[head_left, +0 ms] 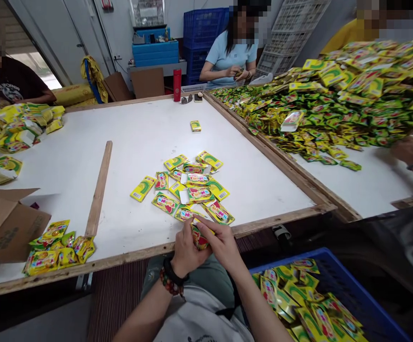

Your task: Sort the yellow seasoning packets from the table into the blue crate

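Both my hands are closed around one small yellow-green candy box [199,239] at the table's front edge. My left hand [188,249] wraps it from the left, and my right hand [224,242] pinches its upper end from the right. Fingers hide much of the box, so I cannot tell whether its flap is closed. Just beyond lies a loose pile of similar boxes [198,194], some with white end flaps standing out. One more box [195,126] lies apart, farther back on the white table [138,133].
A blue crate [363,285] of boxes stands at my right. Left are a wooden strip [99,190], candy packets [54,251] and a cardboard box [10,228]. Beyond a wooden rail [270,147] rises a big packet heap [352,104]. A red flask [177,85] stands behind; other people sit around.
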The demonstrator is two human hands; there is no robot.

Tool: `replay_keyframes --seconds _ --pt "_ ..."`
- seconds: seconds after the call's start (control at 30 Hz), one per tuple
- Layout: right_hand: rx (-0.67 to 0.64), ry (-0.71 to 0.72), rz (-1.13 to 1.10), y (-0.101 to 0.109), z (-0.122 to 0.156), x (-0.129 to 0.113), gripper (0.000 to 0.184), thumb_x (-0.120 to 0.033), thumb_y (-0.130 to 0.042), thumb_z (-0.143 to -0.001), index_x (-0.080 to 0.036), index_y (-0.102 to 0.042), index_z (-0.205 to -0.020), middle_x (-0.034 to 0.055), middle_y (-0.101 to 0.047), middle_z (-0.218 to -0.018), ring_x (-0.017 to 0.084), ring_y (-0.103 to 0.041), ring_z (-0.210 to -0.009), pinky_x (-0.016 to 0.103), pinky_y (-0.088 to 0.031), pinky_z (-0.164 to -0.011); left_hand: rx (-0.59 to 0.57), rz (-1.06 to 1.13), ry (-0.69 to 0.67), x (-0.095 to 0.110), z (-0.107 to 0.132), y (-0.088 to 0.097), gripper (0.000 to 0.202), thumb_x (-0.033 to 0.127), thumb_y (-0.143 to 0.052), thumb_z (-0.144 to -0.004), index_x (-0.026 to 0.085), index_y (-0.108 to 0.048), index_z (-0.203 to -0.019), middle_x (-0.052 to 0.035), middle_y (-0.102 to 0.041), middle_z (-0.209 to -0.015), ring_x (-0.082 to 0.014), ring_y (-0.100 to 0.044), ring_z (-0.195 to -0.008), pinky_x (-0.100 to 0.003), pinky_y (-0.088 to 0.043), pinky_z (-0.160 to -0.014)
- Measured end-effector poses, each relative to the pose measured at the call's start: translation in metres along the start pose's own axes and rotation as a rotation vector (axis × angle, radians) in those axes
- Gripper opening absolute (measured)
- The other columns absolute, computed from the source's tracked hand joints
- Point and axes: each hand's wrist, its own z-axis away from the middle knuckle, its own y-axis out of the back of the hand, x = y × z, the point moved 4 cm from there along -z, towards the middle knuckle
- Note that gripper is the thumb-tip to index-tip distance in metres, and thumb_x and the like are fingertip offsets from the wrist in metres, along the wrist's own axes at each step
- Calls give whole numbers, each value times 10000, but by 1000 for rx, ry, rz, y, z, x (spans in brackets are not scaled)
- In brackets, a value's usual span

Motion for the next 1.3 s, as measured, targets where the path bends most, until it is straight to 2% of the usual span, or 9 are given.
replay_keyframes --seconds 0.2,0.43,0.53,0.63,0.7,0.87,1.03,1.17,1.3 --pt "-213 122 224 2 3 -10 407 -366 -576 -898 -204 -619 -1269 50 -692 -1194 267 -693 -1011 400 -536 -914 -14 16 63 -5 1 -3 647 340 -681 -662 192 -383 -1217 -99 -655 -980 -276 -671 -786 -382 -548 -650" --pt "-168 405 515 3 24 -15 396 -232 -425 -966 -204 -566 -1335 112 -743 -1071 209 -732 -858 294 -569 -746 -116 178 -72 8 -1 4 509 319 -658 -703 188 -468 -1157 -101 -649 -1004 -264 -658 -870 -391 -544 -738" --pt "-131 188 832 47 47 -7 353 -252 -438 -944 -210 -668 -1208 112 -771 -912 236 -740 -721 305 -562 -610 -198 295 -109 16 0 16 559 443 -714 -702 195 -516 -1162 -92 -639 -1065 -230 -625 -894 -357 -533 -764" --pt "-77 -187 1254 102 64 12 271 -321 -583 -848 -220 -743 -1043 111 -764 -747 303 -720 -589 333 -512 -460 -59 365 68 9 0 31 339 439 -592 -852 188 -564 -1079 -74 -650 -990 -171 -599 -822 -274 -506 -693" --pt "-42 -206 1335 113 55 19 312 -306 -595 -835 -230 -710 -1114 130 -764 -937 317 -733 -708 358 -541 -522 31 365 153 5 -2 35 193 354 -511 -918 181 -588 -959 -34 -639 -826 -132 -569 -704 -228 -464 -626" --pt "-129 207 1067 44 -39 18 636 -7 -413 -788 -189 -483 -1393 120 -509 -1424 243 -491 -1293 402 -442 -1017 -6 326 83 13 -5 30 156 269 -510 -914 179 -618 -846 4 -610 -707 -105 -525 -610 -211 -410 -586" --pt "-231 231 1022 -3 -112 11 764 -5 -576 -643 -131 -463 -1387 198 -544 -1300 351 -473 -1234 555 -320 -1037 42 243 125 8 8 33 120 235 -508 -903 184 -609 -863 5 -602 -701 -111 -526 -601 -217 -431 -576" --pt "-124 207 971 -5 -100 7 616 -171 -694 -683 -95 -515 -1267 195 -549 -1175 332 -526 -1124 458 -429 -936 207 208 188 1 12 35 364 178 -525 -867 193 -493 -1229 -95 -617 -1144 -167 -620 -914 -289 -534 -773" --pt "171 161 677 -11 -44 3 545 -410 -717 -729 -163 -477 -1151 133 -584 -1071 290 -589 -986 376 -491 -781 218 142 136 7 4 26 753 176 -587 -824 179 -191 -1464 -179 -355 -1482 -268 -421 -1339 -439 -409 -1080"
